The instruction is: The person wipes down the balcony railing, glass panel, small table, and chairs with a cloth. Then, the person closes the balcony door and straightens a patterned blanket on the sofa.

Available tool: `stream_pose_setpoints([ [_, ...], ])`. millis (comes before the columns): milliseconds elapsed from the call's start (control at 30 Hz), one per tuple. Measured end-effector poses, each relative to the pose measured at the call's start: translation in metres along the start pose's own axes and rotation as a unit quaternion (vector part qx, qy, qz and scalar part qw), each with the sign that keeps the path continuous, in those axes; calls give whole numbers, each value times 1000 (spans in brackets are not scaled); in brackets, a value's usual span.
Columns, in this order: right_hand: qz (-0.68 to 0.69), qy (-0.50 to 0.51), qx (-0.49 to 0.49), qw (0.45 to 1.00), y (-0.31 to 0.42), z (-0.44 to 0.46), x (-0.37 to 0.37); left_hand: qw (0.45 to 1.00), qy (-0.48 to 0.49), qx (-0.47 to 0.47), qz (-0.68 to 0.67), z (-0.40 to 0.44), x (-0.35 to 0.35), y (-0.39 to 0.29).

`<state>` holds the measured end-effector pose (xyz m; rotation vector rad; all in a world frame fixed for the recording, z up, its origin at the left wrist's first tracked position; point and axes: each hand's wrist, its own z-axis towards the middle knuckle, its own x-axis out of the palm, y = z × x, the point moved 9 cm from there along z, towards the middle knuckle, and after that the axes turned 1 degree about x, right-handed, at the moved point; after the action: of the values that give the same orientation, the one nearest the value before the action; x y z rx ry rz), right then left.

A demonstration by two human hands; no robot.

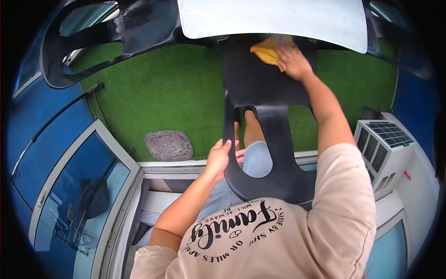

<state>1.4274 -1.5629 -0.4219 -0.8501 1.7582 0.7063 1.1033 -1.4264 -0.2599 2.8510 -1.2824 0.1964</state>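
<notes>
A dark plastic chair [267, 86] stands before me, its slotted backrest nearest my body. My left hand [219, 159] is closed around the left edge of that backrest, thumb on the near face and fingers through the slot. Over the far part of the seat, my right hand [292, 60] presses on a yellow cloth [266, 53]. The cloth bunches out to the left of the palm, and the fingertips are slightly blurred, close to the white tabletop's edge.
The white tabletop [274, 18] overhangs the seat's far end. Another dark chair [144, 30] is at the upper left. Green turf [148, 93] covers the floor, with a grey stone-like slab [168, 145] on it. An air-conditioner unit [385, 144] stands right, a glass door [88, 200] left.
</notes>
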Motion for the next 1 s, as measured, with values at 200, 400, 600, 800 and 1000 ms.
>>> stream_pose_setpoints([
  [200,101,99,74,987,47,-78,37,1000,-6,22,-9,4,-3,-2],
  [400,61,285,170,941,-6,-164,19,999,6,46,-26,13,-9,3],
  [600,198,278,261,903,-18,-246,-72,998,-10,52,-18,43,-27,13],
  [800,398,238,254,849,-31,-322,-144,996,-40,71,29,54,-40,7],
  [1000,406,-156,414,800,-349,-387,-153,573,-494,363,544,-81,12,-75],
])
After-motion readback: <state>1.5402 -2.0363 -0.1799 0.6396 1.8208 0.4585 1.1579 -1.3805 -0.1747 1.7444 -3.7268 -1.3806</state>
